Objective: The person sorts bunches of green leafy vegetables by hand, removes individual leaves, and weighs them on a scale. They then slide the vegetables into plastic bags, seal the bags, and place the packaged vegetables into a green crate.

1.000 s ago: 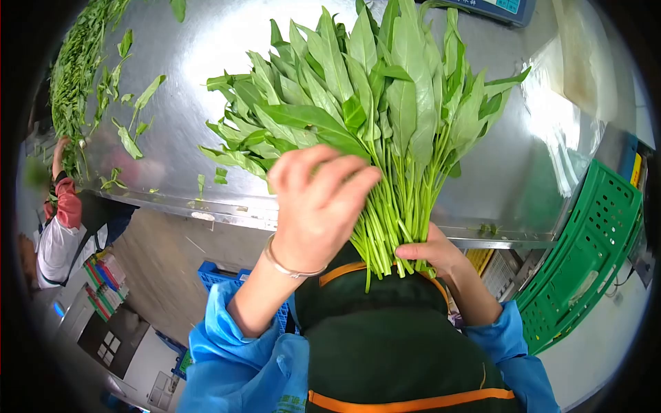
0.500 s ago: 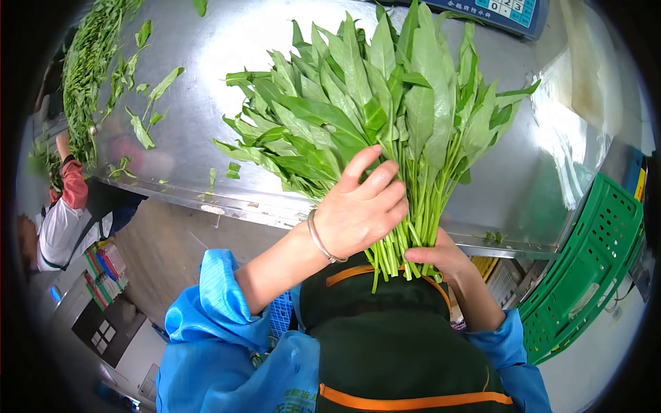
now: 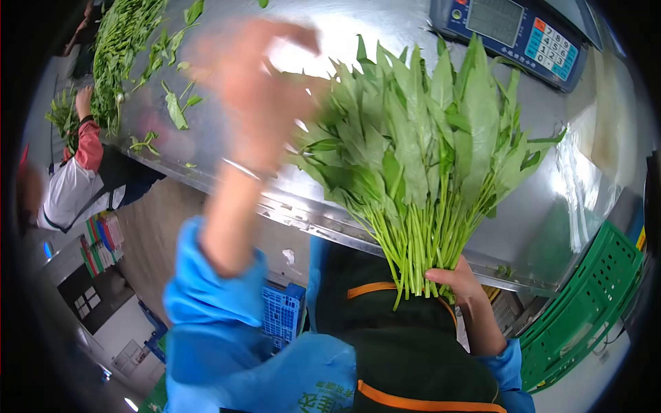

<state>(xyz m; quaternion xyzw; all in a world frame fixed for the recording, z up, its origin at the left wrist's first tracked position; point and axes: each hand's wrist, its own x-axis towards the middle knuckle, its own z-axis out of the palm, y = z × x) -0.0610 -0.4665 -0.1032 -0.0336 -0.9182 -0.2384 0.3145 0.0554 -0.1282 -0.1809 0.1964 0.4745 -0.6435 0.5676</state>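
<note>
A leafy bunch of water spinach (image 3: 441,138) leans over the front edge of the steel table (image 3: 200,146), leaves spread away from me and cut stems toward my apron. My right hand (image 3: 460,281) is closed around the lower stems, thumb across the front and the other fingers hidden behind. Raised to the left of the bunch is my left hand (image 3: 255,82), blurred by motion. Its fingers look apart, and nothing shows in them. It is nearest to the bunch's left-hand leaves, and a thin bracelet (image 3: 241,168) circles its wrist.
A digital scale (image 3: 544,48) stands at the back right. Green crates (image 3: 585,310) are beside the table at right. More greens (image 3: 127,62) are heaped at far left, near a co-worker's hand (image 3: 84,102). Loose leaves (image 3: 175,110) lie between. A blue crate (image 3: 281,313) is below.
My left hand has come off the stems and moved up and left, its fingers spreading. My right hand keeps its hold. The view has shifted, showing more of the scale.
</note>
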